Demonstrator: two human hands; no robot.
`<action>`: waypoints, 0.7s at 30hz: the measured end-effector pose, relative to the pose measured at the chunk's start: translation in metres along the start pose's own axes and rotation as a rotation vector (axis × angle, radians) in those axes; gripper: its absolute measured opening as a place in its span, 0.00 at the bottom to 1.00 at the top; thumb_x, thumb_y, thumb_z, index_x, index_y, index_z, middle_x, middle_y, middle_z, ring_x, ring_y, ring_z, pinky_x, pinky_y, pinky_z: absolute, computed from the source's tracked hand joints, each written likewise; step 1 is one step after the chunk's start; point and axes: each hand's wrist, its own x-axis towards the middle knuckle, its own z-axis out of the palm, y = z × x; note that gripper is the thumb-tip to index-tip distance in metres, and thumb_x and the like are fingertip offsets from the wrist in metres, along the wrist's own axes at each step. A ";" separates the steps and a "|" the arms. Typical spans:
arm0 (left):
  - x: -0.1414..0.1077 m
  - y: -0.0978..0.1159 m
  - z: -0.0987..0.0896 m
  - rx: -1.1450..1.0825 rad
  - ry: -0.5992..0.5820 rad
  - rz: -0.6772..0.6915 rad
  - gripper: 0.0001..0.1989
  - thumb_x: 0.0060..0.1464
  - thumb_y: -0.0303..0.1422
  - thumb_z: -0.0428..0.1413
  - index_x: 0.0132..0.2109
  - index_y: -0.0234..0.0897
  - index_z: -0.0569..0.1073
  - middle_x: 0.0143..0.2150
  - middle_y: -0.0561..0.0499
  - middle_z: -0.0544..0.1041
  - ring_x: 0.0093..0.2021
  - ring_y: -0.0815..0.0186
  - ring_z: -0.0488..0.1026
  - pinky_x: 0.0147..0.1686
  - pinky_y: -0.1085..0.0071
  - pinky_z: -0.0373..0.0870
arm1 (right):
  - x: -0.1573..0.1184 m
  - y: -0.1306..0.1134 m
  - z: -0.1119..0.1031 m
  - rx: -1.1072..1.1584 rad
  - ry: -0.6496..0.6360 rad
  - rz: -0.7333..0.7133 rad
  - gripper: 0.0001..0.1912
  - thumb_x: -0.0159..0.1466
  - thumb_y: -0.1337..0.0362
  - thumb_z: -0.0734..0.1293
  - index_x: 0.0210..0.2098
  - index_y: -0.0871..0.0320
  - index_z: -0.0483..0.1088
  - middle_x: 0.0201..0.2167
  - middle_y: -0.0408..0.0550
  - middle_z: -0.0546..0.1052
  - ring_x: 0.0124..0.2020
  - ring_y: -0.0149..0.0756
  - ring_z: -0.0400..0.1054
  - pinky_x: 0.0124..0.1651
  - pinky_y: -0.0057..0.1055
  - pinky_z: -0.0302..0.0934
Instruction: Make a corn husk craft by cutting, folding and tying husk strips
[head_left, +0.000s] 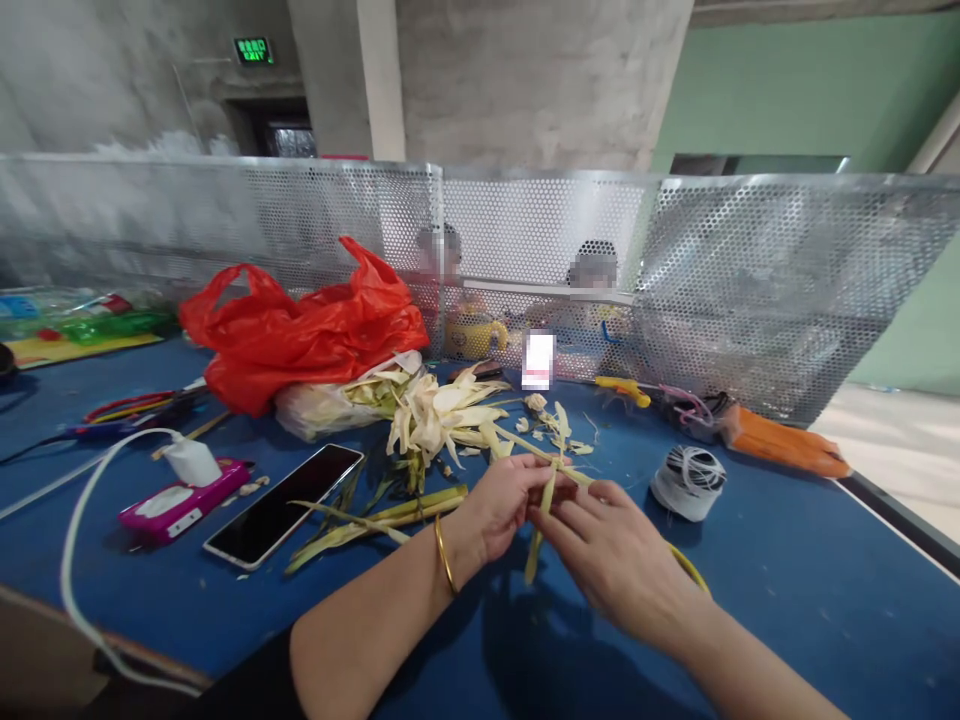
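Note:
My left hand [514, 505], with a gold bangle at the wrist, pinches a pale green-yellow corn husk strip [550, 490]. Close against it, my right hand [600, 540] has its fingers closed on the same strips, which cross between the two hands. One end hangs down below the fingers. Exactly how the strips are folded is partly hidden by my fingertips. Just beyond my hands lies a pile of pale dried corn husks [442, 415]. Longer greenish husk pieces [382, 525] rest on the blue table beside my left wrist.
A red plastic bag [307, 330] stands behind the husks. Left are a black-screened phone [289, 505] and a magenta power strip [184, 500] with a white cable. A string spool [688, 482] and an orange packet [784, 443] lie right. A perforated metal screen [765, 290] borders the table; people sit behind it.

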 end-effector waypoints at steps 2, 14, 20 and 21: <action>0.001 -0.002 0.000 -0.015 0.018 -0.022 0.07 0.46 0.25 0.59 0.35 0.28 0.75 0.30 0.43 0.79 0.29 0.68 0.76 0.28 0.78 0.68 | 0.000 -0.005 0.009 -0.070 -0.049 -0.036 0.12 0.65 0.72 0.58 0.45 0.59 0.68 0.34 0.49 0.75 0.37 0.40 0.66 0.47 0.40 0.53; 0.003 -0.010 0.003 0.000 0.069 0.012 0.06 0.47 0.24 0.57 0.35 0.29 0.76 0.27 0.46 0.78 0.26 0.70 0.74 0.31 0.78 0.69 | -0.003 -0.006 0.010 -0.004 0.014 -0.153 0.16 0.69 0.70 0.52 0.30 0.58 0.67 0.26 0.46 0.71 0.31 0.36 0.62 0.49 0.38 0.54; 0.002 -0.001 0.000 -0.053 0.045 0.033 0.07 0.46 0.27 0.57 0.35 0.29 0.76 0.28 0.45 0.79 0.28 0.67 0.75 0.33 0.73 0.71 | -0.007 0.002 0.003 -0.216 0.242 0.090 0.16 0.68 0.68 0.57 0.54 0.63 0.65 0.40 0.53 0.76 0.43 0.42 0.67 0.50 0.40 0.53; 0.001 0.000 0.000 -0.054 0.042 0.031 0.08 0.47 0.28 0.57 0.35 0.29 0.76 0.29 0.45 0.79 0.29 0.67 0.75 0.33 0.73 0.71 | -0.007 0.004 0.001 -0.243 0.279 0.193 0.15 0.68 0.65 0.58 0.52 0.62 0.66 0.40 0.54 0.76 0.42 0.43 0.67 0.48 0.40 0.54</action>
